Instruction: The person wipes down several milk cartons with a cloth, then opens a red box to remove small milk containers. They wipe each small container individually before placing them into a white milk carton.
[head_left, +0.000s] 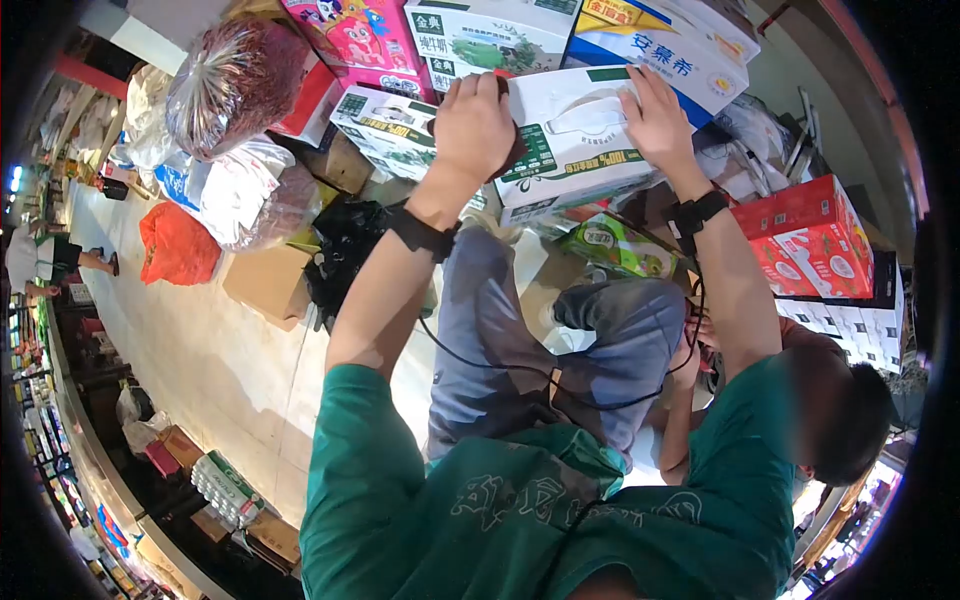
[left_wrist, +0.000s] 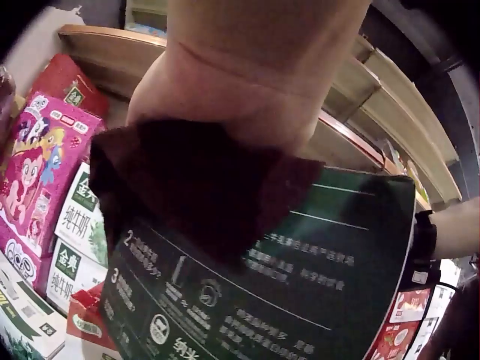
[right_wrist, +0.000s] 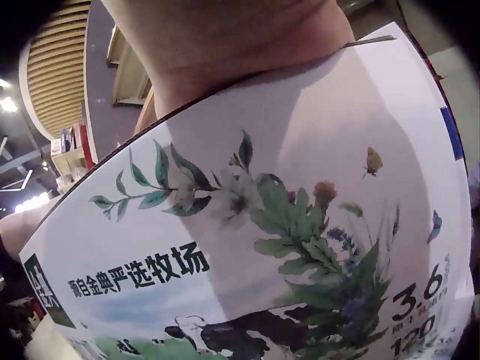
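Hands bracket the milk carton (head_left: 575, 135) end to end: left hand (head_left: 474, 122) curled over its dark-green end with a maroon cloth (left_wrist: 199, 191), right hand (head_left: 655, 112) laid flat on the far top edge, carton lengthwise between them atop stacked boxes (head_left: 400, 125).

White-and-green milk carton (head_left: 575, 140) with floral print, dark maroon cloth (left_wrist: 199, 191); pink cartoon box (head_left: 360, 35), red cartons (head_left: 805, 235)
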